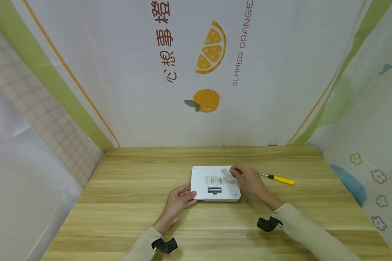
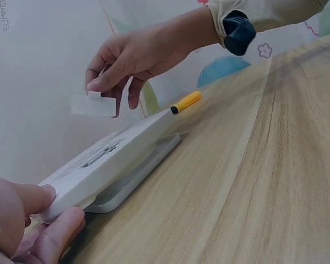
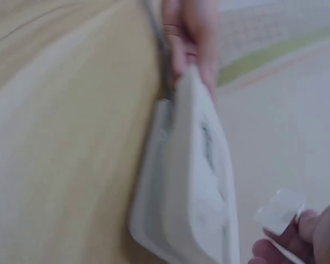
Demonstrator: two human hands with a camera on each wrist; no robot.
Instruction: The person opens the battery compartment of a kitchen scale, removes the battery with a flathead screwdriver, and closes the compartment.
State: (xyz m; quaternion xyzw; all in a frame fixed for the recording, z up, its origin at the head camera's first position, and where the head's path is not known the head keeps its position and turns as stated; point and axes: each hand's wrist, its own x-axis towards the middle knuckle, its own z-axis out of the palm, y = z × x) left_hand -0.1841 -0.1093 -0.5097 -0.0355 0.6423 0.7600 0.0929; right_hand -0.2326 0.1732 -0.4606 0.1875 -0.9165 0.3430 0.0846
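Observation:
A white flat device [image 1: 200,183], like an upturned kitchen scale, lies on the table with its label and open battery compartment facing up. Inside the compartment a battery [image 1: 215,189] shows. My left hand [image 1: 177,200] grips the device's near left corner, thumb on top and fingers beneath, as the left wrist view also shows. Over the device's right part, my right hand [image 1: 248,180] pinches a small pale battery cover [image 2: 93,105] between thumb and fingers. This cover has a small tab and hangs apart from the device. The right wrist view is blurred.
A screwdriver with a yellow handle [image 1: 282,180] lies to the right of the device, its tip hidden near my right hand. The wooden table [image 1: 134,210] meets a printed cloth [image 1: 134,119] at its back edge.

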